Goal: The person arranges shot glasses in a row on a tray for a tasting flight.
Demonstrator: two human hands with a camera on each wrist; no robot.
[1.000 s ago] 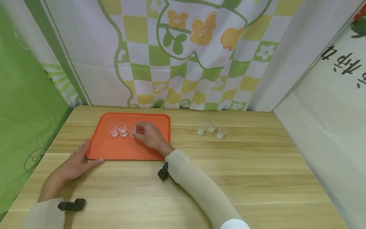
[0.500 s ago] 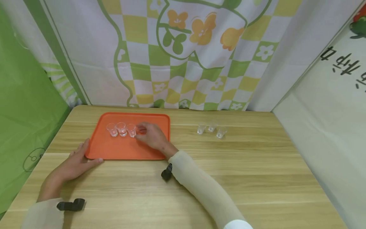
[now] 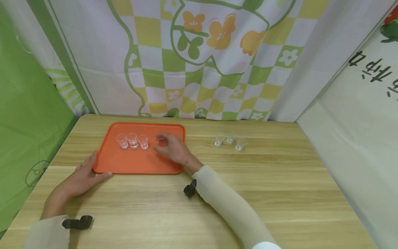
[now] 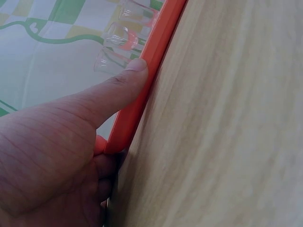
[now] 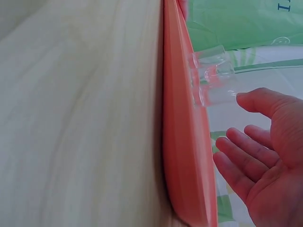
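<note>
Three small clear shot glasses stand in a row on an orange tray (image 3: 133, 164): a left one (image 3: 123, 142), a middle one (image 3: 133, 141) and a right one (image 3: 143, 142). My right hand (image 3: 174, 148) hovers over the tray just right of that row, fingers loosely bent and nothing between them. The right wrist view shows its palm and thumb apart from the glasses (image 5: 213, 75). At the tray's near left corner rests my left hand (image 3: 79, 181), its straight thumb against the front wall and its fingers along the left side.
Three more shot glasses (image 3: 230, 139) stand in a loose cluster on the wooden table (image 3: 264, 193), right of the tray. A patterned curtain (image 3: 205, 83) hangs behind the table's back edge. Green cloth (image 3: 31, 110) borders the left side, a white printed sheet (image 3: 357, 138) the right.
My right hand has let go of the right glass in the row and drawn away from it to the right. The left hand and the tray have stayed in place.
</note>
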